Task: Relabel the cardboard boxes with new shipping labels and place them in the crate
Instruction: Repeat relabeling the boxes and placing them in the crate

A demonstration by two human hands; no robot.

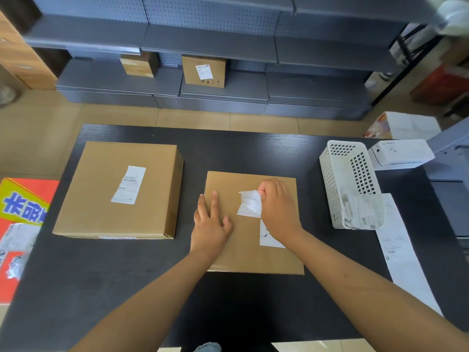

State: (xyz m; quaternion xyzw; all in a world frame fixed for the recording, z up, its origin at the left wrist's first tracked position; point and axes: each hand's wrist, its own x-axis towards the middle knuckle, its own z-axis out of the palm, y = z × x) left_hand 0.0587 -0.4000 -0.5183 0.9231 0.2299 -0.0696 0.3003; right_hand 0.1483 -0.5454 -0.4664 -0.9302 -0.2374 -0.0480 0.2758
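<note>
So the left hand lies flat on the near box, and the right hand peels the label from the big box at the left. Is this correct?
Not quite. In the head view the left hand does lie flat on the near box, but the right hand peels the label from that same near box. The big box at the left is untouched.

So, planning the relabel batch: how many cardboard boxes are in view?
4: large box table left, box under both hands centre, two on the shelf. Others may be hidden.
</note>
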